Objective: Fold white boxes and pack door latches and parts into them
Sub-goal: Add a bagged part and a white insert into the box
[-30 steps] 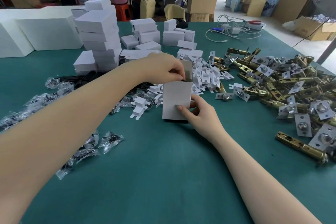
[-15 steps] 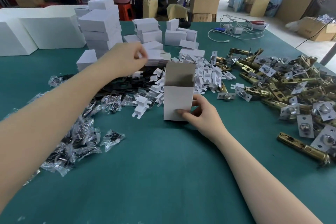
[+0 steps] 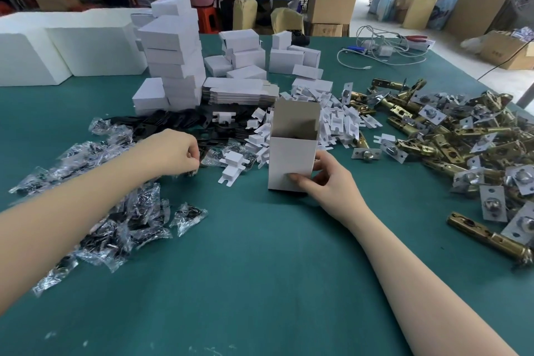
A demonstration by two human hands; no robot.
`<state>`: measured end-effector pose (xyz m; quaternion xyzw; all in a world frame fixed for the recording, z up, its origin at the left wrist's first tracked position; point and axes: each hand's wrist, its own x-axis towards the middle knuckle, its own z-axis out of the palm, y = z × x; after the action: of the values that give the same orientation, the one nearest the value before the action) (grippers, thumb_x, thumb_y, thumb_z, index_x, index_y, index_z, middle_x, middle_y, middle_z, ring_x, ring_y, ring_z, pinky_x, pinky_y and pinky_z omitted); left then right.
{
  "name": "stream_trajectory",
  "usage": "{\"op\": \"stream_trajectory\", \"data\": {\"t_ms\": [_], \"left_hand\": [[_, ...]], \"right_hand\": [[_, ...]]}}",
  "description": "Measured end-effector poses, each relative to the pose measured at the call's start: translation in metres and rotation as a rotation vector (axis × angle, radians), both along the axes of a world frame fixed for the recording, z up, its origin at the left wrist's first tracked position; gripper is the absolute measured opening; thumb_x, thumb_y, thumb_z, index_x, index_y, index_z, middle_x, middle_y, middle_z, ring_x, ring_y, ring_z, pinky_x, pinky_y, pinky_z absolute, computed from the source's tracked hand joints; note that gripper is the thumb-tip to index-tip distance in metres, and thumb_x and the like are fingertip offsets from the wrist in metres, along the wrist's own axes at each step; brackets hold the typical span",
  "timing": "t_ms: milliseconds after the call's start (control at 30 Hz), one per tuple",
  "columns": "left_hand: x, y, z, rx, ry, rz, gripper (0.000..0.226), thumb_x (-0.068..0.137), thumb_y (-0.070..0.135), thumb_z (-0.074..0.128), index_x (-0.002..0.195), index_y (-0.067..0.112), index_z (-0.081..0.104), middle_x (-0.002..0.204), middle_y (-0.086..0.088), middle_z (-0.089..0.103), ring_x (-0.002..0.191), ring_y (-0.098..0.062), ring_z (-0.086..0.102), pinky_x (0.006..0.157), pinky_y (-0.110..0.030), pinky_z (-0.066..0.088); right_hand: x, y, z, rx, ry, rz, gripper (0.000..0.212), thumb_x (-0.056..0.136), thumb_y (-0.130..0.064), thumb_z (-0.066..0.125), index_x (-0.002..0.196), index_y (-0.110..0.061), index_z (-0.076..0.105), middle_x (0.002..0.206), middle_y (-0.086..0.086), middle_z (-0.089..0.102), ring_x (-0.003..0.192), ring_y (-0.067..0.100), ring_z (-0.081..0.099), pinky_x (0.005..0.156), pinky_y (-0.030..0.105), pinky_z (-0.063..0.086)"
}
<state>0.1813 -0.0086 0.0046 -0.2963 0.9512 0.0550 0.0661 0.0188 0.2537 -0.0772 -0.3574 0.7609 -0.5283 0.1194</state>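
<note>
Steadying the open white box upright on the table with my right hand; left hand pinching a bagged part from the pile. Next, probably: lift it, drop it inside.

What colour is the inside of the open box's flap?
Greyish brown, unlike its white outside; head view shows the open box.

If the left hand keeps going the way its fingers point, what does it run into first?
Probably the white card insert lying flat just past the left hand, whose curled fingers seem to pinch a small plastic packet. The open box stands further along; depth is hard to judge.
</note>
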Motion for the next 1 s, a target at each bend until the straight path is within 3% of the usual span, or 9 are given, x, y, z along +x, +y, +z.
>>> {"op": "stream_trajectory", "data": {"t_ms": [67, 133, 267, 400, 500, 633, 767, 900, 1000], "left_hand": [[0.001, 0.002, -0.002, -0.103, -0.009, 0.028, 0.029, 0.087, 0.054, 0.061, 0.088, 0.025, 0.063, 0.087, 0.006, 0.067, 0.082, -0.015, 0.062, 0.075, -0.033, 0.055], [0.002, 0.003, -0.006, -0.214, -0.029, 0.053, 0.041, 0.085, 0.06, 0.062, 0.084, 0.02, 0.061, 0.079, 0.002, 0.065, 0.079, -0.02, 0.062, 0.07, -0.032, 0.054], [0.005, 0.004, -0.005, -0.109, 0.02, 0.106, 0.026, 0.083, 0.034, 0.072, 0.098, 0.021, 0.056, 0.095, -0.001, 0.064, 0.089, -0.024, 0.06, 0.08, -0.039, 0.054], [0.005, 0.0, -0.001, 0.06, 0.106, 0.151, 0.044, 0.079, 0.013, 0.069, 0.121, 0.019, 0.059, 0.093, 0.005, 0.068, 0.087, -0.018, 0.063, 0.08, -0.034, 0.054], [0.003, -0.003, 0.004, 0.15, 0.27, 0.163, 0.038, 0.084, 0.017, 0.068, 0.121, 0.016, 0.066, 0.09, 0.006, 0.069, 0.088, -0.014, 0.063, 0.084, -0.028, 0.047], [-0.004, 0.008, 0.026, 0.229, 0.636, 0.072, 0.033, 0.092, 0.02, 0.063, 0.125, 0.021, 0.063, 0.1, 0.007, 0.069, 0.095, -0.011, 0.061, 0.099, -0.033, 0.046], [-0.022, 0.051, 0.053, 0.245, 0.958, -0.253, 0.038, 0.092, 0.009, 0.065, 0.128, 0.016, 0.058, 0.093, 0.015, 0.064, 0.086, 0.007, 0.066, 0.088, -0.011, 0.048], [-0.045, 0.093, 0.064, -0.042, 0.869, -0.627, 0.029, 0.089, 0.007, 0.066, 0.117, 0.013, 0.07, 0.096, 0.005, 0.072, 0.089, -0.009, 0.065, 0.083, -0.025, 0.052], [-0.063, 0.107, 0.061, -0.228, 0.665, -0.628, 0.027, 0.097, 0.017, 0.056, 0.117, 0.025, 0.072, 0.111, 0.003, 0.071, 0.103, -0.018, 0.062, 0.08, -0.032, 0.048]], "right_hand": [[0.0, 0.0, 0.0, 0.001, 0.0, -0.002, 0.035, 0.08, -0.041, 0.077, 0.111, -0.043, 0.059, 0.091, -0.012, 0.066, 0.065, 0.003, 0.057, 0.062, 0.012, 0.046], [0.0, 0.0, 0.0, 0.003, -0.007, -0.004, 0.036, 0.08, -0.042, 0.077, 0.111, -0.041, 0.059, 0.092, -0.011, 0.067, 0.065, 0.004, 0.057, 0.063, 0.013, 0.046], [-0.001, 0.0, 0.0, 0.013, -0.009, -0.005, 0.038, 0.081, -0.042, 0.077, 0.115, -0.04, 0.059, 0.093, -0.011, 0.066, 0.066, 0.004, 0.057, 0.065, 0.016, 0.048], [0.0, 0.0, -0.001, 0.022, -0.004, -0.013, 0.039, 0.081, -0.042, 0.076, 0.116, -0.04, 0.059, 0.095, -0.012, 0.066, 0.069, 0.007, 0.058, 0.069, 0.019, 0.05], [0.0, 0.0, 0.0, 0.025, -0.01, -0.007, 0.039, 0.081, -0.043, 0.076, 0.116, -0.04, 0.059, 0.096, -0.01, 0.066, 0.072, 0.011, 0.06, 0.07, 0.022, 0.051], [-0.001, -0.001, 0.0, 0.027, -0.014, -0.014, 0.042, 0.081, -0.043, 0.075, 0.12, -0.039, 0.058, 0.097, -0.009, 0.066, 0.072, 0.01, 0.06, 0.072, 0.024, 0.051], [-0.002, -0.002, -0.001, 0.025, -0.025, -0.017, 0.041, 0.081, -0.043, 0.076, 0.118, -0.041, 0.058, 0.096, -0.01, 0.066, 0.069, 0.006, 0.058, 0.068, 0.019, 0.05], [0.001, -0.001, -0.001, 0.016, -0.039, -0.007, 0.039, 0.08, -0.043, 0.076, 0.115, -0.044, 0.058, 0.095, -0.011, 0.066, 0.069, 0.009, 0.059, 0.067, 0.021, 0.05], [0.002, 0.0, 0.0, 0.009, -0.027, -0.008, 0.039, 0.081, -0.041, 0.077, 0.116, -0.042, 0.059, 0.094, -0.011, 0.066, 0.067, 0.008, 0.057, 0.065, 0.019, 0.049]]}}
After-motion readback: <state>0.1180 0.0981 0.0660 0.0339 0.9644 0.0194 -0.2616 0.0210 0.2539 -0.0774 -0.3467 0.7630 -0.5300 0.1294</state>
